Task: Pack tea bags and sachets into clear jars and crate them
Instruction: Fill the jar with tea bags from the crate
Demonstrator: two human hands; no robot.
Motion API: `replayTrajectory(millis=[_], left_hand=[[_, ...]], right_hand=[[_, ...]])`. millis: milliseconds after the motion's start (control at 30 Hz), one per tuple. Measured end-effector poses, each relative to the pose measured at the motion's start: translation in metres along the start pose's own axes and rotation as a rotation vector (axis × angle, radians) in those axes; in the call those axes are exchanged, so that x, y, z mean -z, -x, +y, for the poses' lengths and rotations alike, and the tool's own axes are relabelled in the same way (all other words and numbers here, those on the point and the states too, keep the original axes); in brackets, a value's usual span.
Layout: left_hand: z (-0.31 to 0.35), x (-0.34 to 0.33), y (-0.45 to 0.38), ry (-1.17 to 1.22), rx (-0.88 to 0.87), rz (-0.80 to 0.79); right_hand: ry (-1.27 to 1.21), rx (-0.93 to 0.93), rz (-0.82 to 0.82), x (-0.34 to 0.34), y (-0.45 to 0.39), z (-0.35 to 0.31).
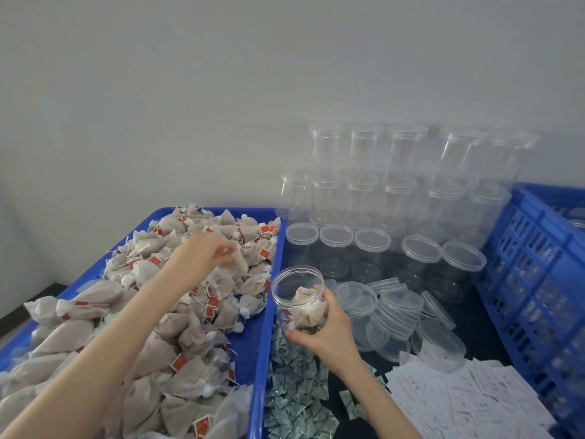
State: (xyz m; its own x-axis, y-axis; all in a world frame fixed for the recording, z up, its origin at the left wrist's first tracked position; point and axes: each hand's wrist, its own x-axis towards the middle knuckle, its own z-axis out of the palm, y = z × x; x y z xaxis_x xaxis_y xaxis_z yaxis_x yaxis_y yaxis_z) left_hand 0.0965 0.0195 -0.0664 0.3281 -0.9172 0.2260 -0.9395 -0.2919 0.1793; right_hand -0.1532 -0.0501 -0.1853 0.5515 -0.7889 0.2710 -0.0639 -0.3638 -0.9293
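Your left hand (210, 253) pinches a tea bag (235, 264) over the heaped blue tray (259, 343), ready to carry it right. Your right hand (326, 331) grips the open jar (297, 296), tilted toward the tray to receive it, with bags inside. Loose lids (395, 312) and the sachets (459, 397) crowd the near table; the crate (538, 248) waits far right.

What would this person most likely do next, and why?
Probably carry the tea bag pinched in the left hand across to the open jar held by the right hand and drop it in; the jar holds only a few bags.
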Motion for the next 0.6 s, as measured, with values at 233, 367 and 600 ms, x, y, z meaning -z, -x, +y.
replayTrajectory(millis=[233, 367, 600], left_hand=[[0.083, 0.025, 0.002, 0.295, -0.281, -0.068], [0.111, -0.003, 0.004, 0.131, -0.378, -0.319], [0.136, -0.015, -0.004, 0.006, -0.416, -0.365]], right_hand=[[0.013, -0.008, 0.028, -0.006, 0.003, -0.001], [-0.009, -0.014, 0.031, 0.0, 0.005, -0.001], [0.024, -0.016, 0.115, 0.018, 0.013, 0.003]])
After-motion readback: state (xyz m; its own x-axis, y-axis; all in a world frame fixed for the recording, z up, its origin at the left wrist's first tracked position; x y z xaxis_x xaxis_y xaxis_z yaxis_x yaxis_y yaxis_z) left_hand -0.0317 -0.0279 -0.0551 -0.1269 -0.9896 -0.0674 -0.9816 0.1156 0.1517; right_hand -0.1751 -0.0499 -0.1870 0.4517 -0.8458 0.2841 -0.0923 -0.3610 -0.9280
